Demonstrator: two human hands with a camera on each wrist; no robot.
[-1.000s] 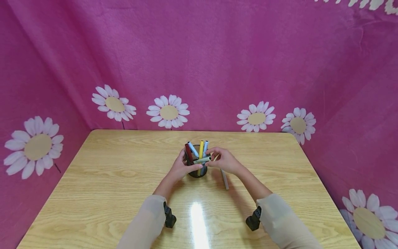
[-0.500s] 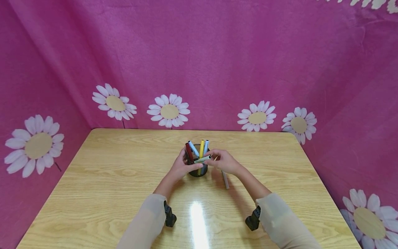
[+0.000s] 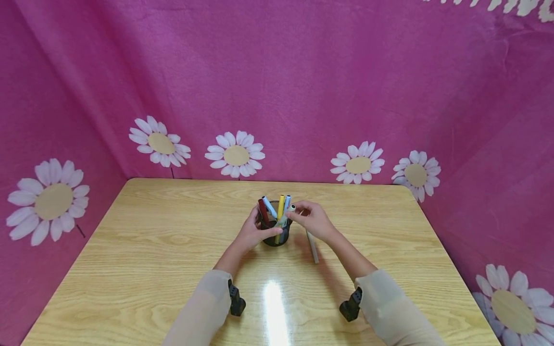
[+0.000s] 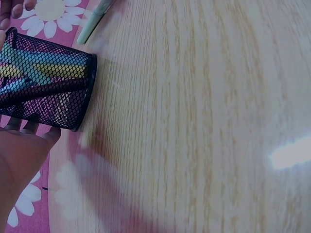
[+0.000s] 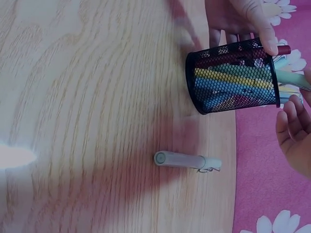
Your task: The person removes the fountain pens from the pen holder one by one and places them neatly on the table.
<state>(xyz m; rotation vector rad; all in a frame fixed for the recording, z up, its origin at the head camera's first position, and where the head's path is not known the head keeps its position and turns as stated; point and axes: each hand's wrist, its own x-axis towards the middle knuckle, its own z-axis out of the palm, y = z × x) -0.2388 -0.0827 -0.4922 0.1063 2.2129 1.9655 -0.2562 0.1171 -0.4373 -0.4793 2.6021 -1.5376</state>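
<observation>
A black mesh pen cup (image 3: pixel 274 240) stands upright on the wooden table, gripped by my left hand (image 3: pixel 250 235), with the thumb across its near side and the fingers round its left. Inside it lean a dark red marker (image 3: pixel 263 211), a yellow marker (image 3: pixel 281 204) and light blue markers (image 3: pixel 270 206). My right hand (image 3: pixel 317 223) pinches the upper end of a pale green marker (image 5: pixel 290 78) at the cup's right rim. The right wrist view shows this marker's lower part behind the mesh. Fingers partly cover its top in the head view.
Right of the cup, a pale grey-green capped marker (image 5: pixel 180 159) lies on the table (image 3: pixel 173 240). A pink cloth (image 3: pixel 298 96) printed with white daisies hangs behind the table and along both sides. Light glares off the tabletop near the front.
The pale green marker has turned from lying slantwise across the cup's mouth to standing steeper in it. My right hand has risen slightly with it; my left hand keeps its hold.
</observation>
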